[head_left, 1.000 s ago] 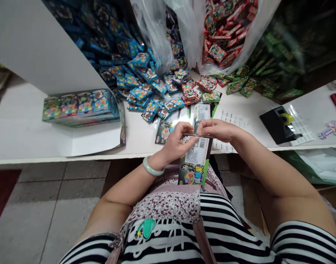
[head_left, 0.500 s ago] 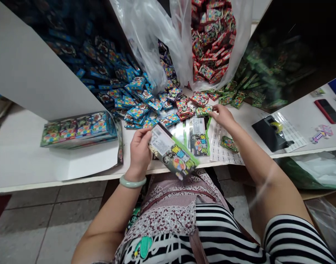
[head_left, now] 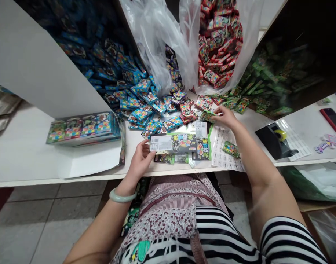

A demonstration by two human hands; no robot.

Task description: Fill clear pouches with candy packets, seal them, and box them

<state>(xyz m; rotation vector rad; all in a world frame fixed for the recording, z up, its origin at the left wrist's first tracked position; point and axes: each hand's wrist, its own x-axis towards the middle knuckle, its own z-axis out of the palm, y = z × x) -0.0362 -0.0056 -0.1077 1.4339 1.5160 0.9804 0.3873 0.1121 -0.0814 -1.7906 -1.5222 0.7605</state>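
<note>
My left hand (head_left: 142, 158) grips the left end of a flat black printed package (head_left: 184, 143) with a white barcode label, held level above the table's front part. Another package (head_left: 202, 129) of the same kind lies partly under it. My right hand (head_left: 224, 116) pinches a small green candy box (head_left: 208, 116) at the front of the heap. Blue boxes (head_left: 142, 113) lie to the left of it, red boxes (head_left: 186, 111) just beside it. A single green box (head_left: 231, 149) rests on a sticker sheet (head_left: 220, 157) below my right forearm.
An open display carton (head_left: 82, 126) filled with small boxes stands at the left. Plastic bags (head_left: 157, 47) hold red and purple boxes at the back. On the right are a tape dispenser (head_left: 276, 141), a phone (head_left: 332, 120) and the table's front edge (head_left: 300, 159).
My left hand has turned the package from a slant to nearly level and brought it over the table. My right hand has drawn the green box slightly toward me.
</note>
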